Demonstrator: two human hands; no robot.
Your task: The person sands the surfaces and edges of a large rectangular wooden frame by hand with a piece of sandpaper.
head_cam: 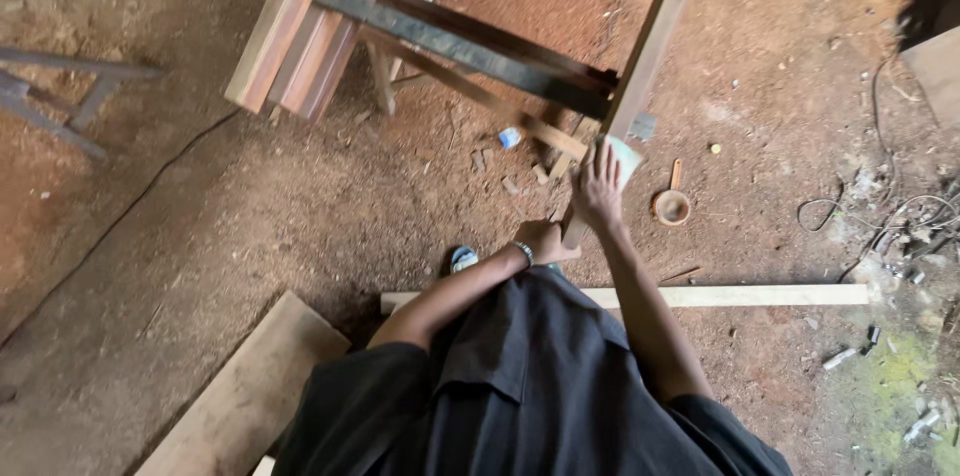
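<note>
A long narrow wooden batten (655, 36) slants from the top of the view down toward me, resting on a dark crossbar (460, 46). My left hand (547, 241) is closed around the batten's near end. My right hand (598, 186) lies flat on the batten just above, pressing a pale sheet of sandpaper (627, 158) against the wood. My dark shirt fills the bottom of the view.
Reddish planks (300, 26) lie stacked on the trestle at top left. A long pale batten (740, 296) and a wide board (250, 391) rest on the sawdust floor. A small round bowl (671, 206), tangled wires (890, 216) and a black cable (130, 206) are nearby.
</note>
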